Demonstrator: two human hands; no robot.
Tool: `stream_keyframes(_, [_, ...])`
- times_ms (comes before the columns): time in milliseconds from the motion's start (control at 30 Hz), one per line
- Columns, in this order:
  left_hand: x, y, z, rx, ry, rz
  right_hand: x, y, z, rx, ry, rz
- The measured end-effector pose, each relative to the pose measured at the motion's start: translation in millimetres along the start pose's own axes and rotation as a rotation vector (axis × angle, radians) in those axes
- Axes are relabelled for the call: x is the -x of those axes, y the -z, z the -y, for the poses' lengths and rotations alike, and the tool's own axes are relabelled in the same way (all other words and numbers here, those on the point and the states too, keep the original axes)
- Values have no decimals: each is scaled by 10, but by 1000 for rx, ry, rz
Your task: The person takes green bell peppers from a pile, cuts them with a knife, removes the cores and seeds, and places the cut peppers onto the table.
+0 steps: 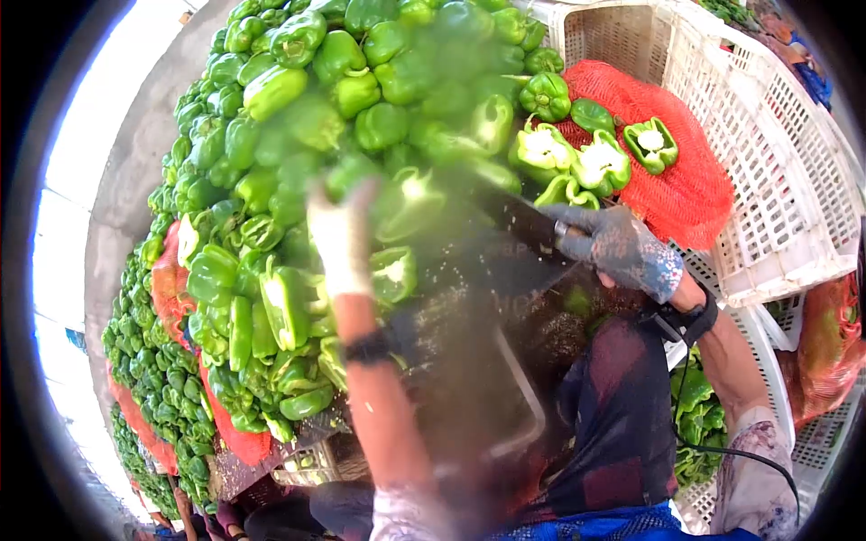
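Note:
My right hand (pixel 622 248), in a stained grey-blue glove, is wrapped round the handle of a knife (pixel 519 216); the dark blade points up and left beside cut peppers. My left hand (pixel 343 230), in a whitish glove, is raised at the edge of the heap of green peppers (pixel 379 126); its fingers are smeared by motion, and what they hold, if anything, cannot be made out. Halved green peppers (pixel 600 164) with pale cores lie just above the knife hand. Another cut pepper (pixel 392 273) sits right of my left wrist.
A white plastic crate (pixel 767 162) with a red mesh sack (pixel 672 194) stands at the upper right. Below it, another crate (pixel 762 361) holds green pieces. Red sacks lie under the heap at left. Other people's limbs show at the bottom left. A blur covers the middle.

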State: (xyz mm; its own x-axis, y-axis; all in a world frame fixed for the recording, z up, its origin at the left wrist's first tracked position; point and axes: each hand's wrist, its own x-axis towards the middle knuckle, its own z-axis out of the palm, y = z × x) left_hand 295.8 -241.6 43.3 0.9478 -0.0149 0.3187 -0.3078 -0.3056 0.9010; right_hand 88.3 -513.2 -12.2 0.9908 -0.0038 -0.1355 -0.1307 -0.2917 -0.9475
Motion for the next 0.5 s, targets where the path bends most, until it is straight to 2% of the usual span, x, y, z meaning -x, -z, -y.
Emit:
stream_keyframes(67, [732,-36,-25,179,149,101,120,-85,506,208,-74,-170])
stream_keyframes(100, [1029,-88,39,135,157,114,240,-125,703,111,-42,-186])
stream_keyframes(133, [1370,-196,-332,289,241,146,295,-142,657,218,67,-218])
stream_keyframes(167, [1505,-347,-213,559,305,67,343,-191,556,323,167,-245])
stream_keyframes(233, [1664,-494,-6,645,214,-11,541,-326,498,524,294,-281])
stream_keyframes(300, [1730,-448,-93,-156,-16,90,696,-505,459,537,378,-307])
stream_keyframes(333, [1754,-405,-272,-515,-139,74,747,-584,461,491,428,-323])
stream_keyframes(367, [1757,-367,-451,-719,-110,194,799,-664,463,447,478,-336])
stream_keyframes(467, [1788,-266,-704,-681,2,213,943,-722,566,389,467,-341])
stream_keyframes(500, [1798,-308,-491,-623,-8,137,995,-734,688,345,460,-357])
